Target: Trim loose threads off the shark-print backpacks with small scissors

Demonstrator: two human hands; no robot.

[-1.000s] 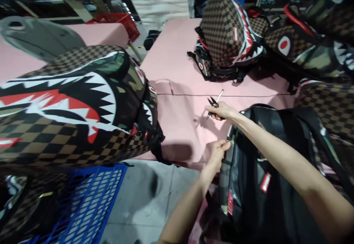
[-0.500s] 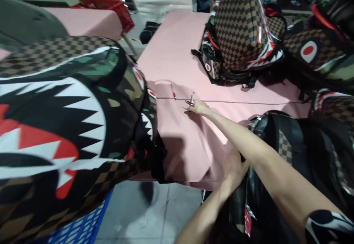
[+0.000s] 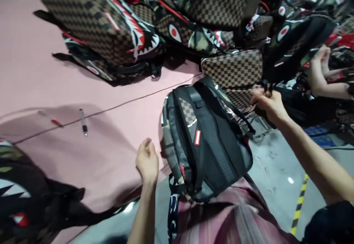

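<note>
A black backpack with a checkered panel and camouflage sides lies straps-up before me at the table edge. My left hand hovers just left of it, fingers loosely curled and apart, holding nothing. Out to the right, my right hand is closed around small dark snips, partly hidden by the fingers. That hand is beside a brown checkered bag; whether it touches the bag I cannot tell. A pen and a red-tipped pen lie on the pink tabletop.
Checkered shark-mouth backpacks are piled along the far side. Another backpack sits at the lower left. Another person's arms show at the right. Yellow-black tape marks the floor.
The view has swung right. My right hand has left the pens with the snips and moved out to the right. My left hand has come off the black backpack.
</note>
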